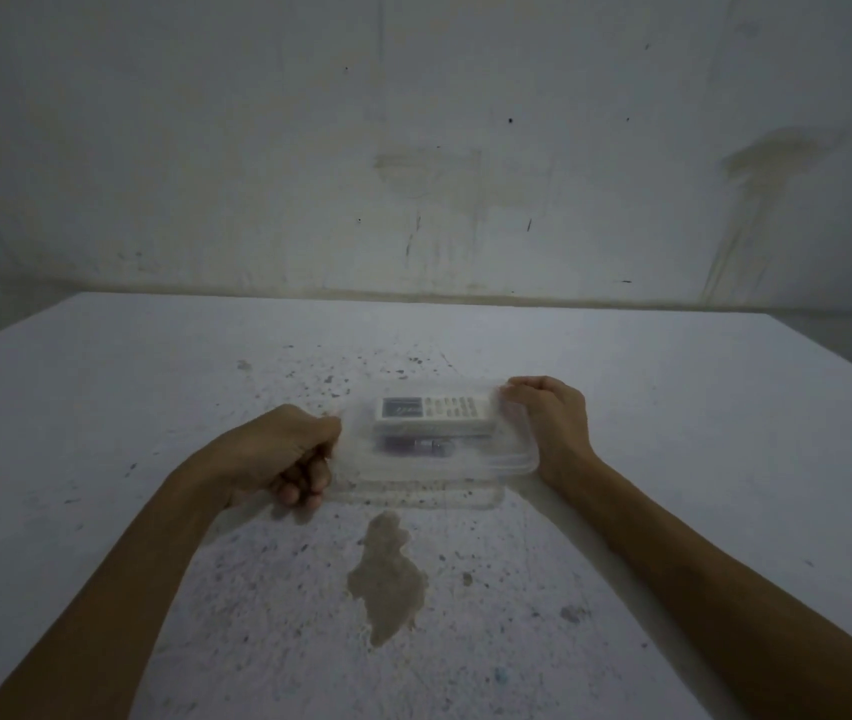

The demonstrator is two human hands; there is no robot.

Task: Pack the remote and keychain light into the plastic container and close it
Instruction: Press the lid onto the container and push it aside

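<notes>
A clear plastic container (429,480) lies on the table in front of me, with its see-through lid over it. Inside, a white remote (434,410) with a small screen and rows of buttons lies lengthwise. Just in front of the remote lies the dark keychain light (416,445), blurred through the plastic. My left hand (289,454) grips the container's left end with curled fingers. At the right end, my right hand (543,423) holds the edge, fingers pressed on the lid's far corner.
The white table (154,407) is speckled with dark spots. A brownish stain (387,579) sits just in front of the container. A stained white wall (413,148) rises behind the table's far edge.
</notes>
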